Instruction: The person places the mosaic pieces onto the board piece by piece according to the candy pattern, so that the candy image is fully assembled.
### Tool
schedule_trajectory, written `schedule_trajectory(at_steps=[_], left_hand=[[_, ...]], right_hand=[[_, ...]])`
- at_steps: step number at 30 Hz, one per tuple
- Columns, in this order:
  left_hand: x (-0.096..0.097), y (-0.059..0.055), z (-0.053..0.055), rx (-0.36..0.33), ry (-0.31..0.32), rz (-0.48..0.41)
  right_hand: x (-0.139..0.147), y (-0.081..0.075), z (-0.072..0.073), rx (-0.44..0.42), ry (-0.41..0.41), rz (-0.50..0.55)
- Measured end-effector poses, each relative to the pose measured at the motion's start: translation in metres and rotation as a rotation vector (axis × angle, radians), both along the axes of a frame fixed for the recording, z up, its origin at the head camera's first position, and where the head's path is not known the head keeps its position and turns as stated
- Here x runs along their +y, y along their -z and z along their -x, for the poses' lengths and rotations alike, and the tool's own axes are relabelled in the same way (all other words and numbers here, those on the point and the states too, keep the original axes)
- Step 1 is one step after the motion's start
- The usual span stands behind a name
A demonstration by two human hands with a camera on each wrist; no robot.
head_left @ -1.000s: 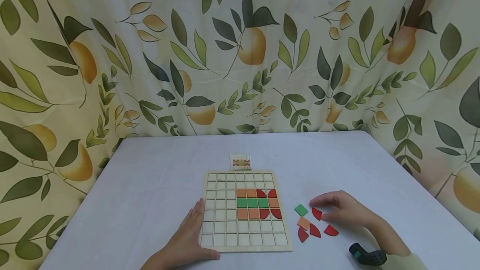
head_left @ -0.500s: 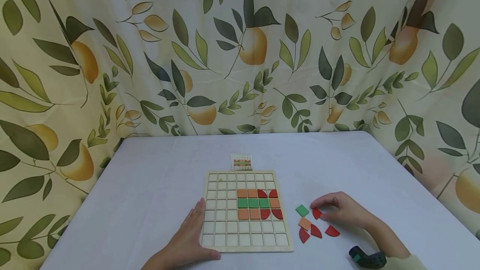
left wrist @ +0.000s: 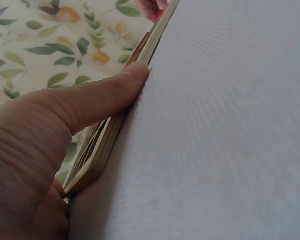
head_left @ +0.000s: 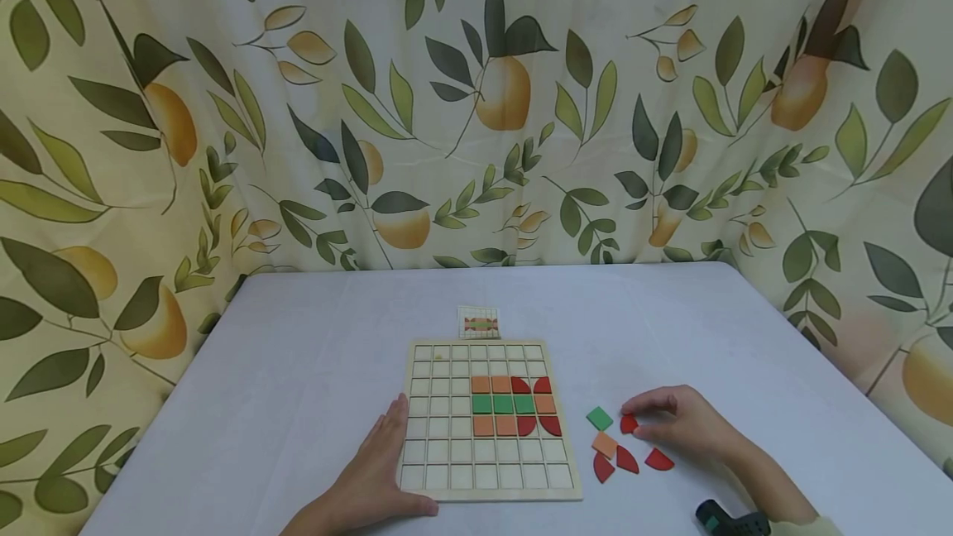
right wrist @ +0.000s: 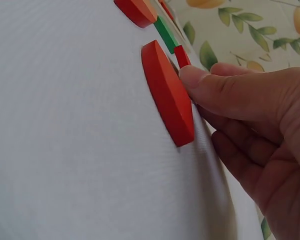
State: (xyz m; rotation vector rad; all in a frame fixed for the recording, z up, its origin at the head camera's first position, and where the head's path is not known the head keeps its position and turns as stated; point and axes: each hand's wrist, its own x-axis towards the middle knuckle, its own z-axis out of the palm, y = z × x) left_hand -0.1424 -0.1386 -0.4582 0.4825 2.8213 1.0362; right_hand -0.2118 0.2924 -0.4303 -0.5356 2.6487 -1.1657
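A wooden grid board [head_left: 439,476] lies on the table with orange and green squares and red quarter-circle tiles set in its right half. My left hand [head_left: 365,470] rests at its front left corner, fingers straight along the left side; the thumb [left wrist: 102,95] touches the front edge in the left wrist view. Right of the board, my right hand [head_left: 688,420] pinches a red quarter-circle tile [head_left: 629,424] between thumb and fingers. The right wrist view shows that tile [right wrist: 181,56] at the thumb tip, partly hidden, behind a nearer red tile [right wrist: 167,95].
Loose on the cloth lie a green square tile [head_left: 599,418], an orange square tile [head_left: 605,444] and several red quarter-circle tiles [head_left: 628,459]. A small pattern card [head_left: 480,323] stands behind the board. A black device [head_left: 733,519] sits by the right wrist.
My right hand has shifted slightly right and down, and the red quarter-circle tile at its fingertips has turned. The left hand still rests at the board.
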Motion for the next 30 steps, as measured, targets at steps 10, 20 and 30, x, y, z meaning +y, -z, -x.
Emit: schedule_trajectory(at_steps=[10,20,30], left_hand=[[0.0,0.001,0.0,0.008,0.008,-0.001],[0.0,-0.001,0.0,-0.017,-0.012,0.013],[0.0,-0.001,0.0,-0.01,-0.004,0.004]], right_hand=[[-0.008,0.001,0.001,0.037,0.078,-0.02],[-0.032,-0.005,0.009,0.073,0.008,0.009],[-0.05,-0.008,0.015,0.079,-0.056,0.044]])
